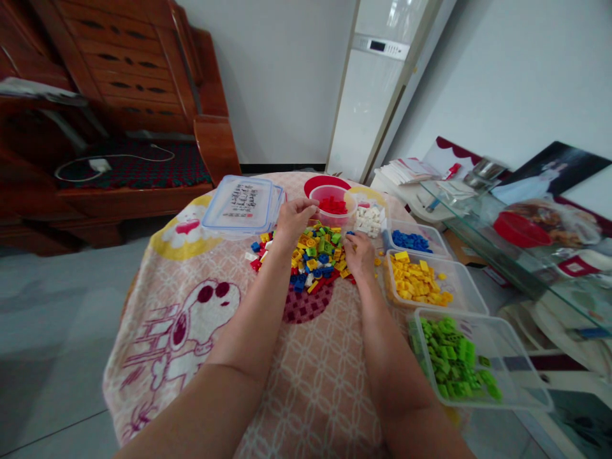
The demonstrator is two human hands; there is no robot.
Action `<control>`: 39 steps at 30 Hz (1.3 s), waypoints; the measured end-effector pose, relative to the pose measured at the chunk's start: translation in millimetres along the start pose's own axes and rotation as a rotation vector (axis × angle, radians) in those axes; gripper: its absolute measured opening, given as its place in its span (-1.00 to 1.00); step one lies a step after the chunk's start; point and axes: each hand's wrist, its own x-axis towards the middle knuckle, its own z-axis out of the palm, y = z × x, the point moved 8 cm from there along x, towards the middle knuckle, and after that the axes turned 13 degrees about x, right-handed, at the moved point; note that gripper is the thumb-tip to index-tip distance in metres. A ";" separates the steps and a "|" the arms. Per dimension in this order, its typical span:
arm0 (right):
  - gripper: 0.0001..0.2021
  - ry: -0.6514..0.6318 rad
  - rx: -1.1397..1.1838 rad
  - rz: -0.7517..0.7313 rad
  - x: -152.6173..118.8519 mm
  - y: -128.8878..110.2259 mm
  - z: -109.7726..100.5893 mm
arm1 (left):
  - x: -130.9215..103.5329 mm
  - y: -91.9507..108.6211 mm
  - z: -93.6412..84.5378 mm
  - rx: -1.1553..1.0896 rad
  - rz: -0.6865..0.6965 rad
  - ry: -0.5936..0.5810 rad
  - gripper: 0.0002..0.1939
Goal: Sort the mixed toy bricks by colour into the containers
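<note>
A mixed pile of toy building bricks [313, 252] in several colours lies on the cloth-covered table between my hands. My left hand [295, 220] is over the pile's far left side, fingers drawn together at the near left rim of a clear round tub [352, 210]. Red bricks [333, 204] lie inside that tub. Whatever the left fingertips hold, if anything, is hidden. At the pile's right edge my right hand [361, 256] is closed, with a small blue brick [350, 233] at its fingertips.
To the right stand clear boxes of blue bricks [411, 241], yellow bricks [415, 280] and green bricks [452, 357]. White bricks [369, 220] sit behind my right hand. Stacked clear lids [239, 203] lie at the far left. A glass shelf [507, 239] adjoins the table's right side.
</note>
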 end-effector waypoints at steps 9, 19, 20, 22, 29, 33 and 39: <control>-0.57 0.477 -0.018 0.120 -1.8 23.6 -68.2 | -0.4 -0.2 -2.4 -0.004 0.001 0.000 -0.79; -0.56 0.376 -0.059 0.185 0.4 8.6 -77.9 | 0.3 -1.5 -3.0 -0.015 0.000 0.006 -0.81; -0.58 0.310 -0.004 0.201 1.7 7.3 -70.1 | 0.6 -1.6 -3.0 -0.014 0.001 0.005 -0.81; -0.61 0.162 0.096 0.246 2.7 6.1 -52.4 | 1.2 -1.7 -3.1 -0.011 0.000 0.008 -0.82; -0.68 -0.192 0.066 0.258 -2.9 4.7 -13.9 | 0.8 -0.9 -4.0 -0.003 -0.004 0.014 -0.80; -0.65 -0.121 -0.057 0.203 -0.9 -0.6 -22.1 | 0.0 0.6 -4.4 -0.010 -0.003 0.016 -0.82; -0.71 -0.188 -0.042 0.221 -2.9 -3.2 -21.0 | 0.5 0.9 -4.2 -0.012 0.003 0.018 -0.83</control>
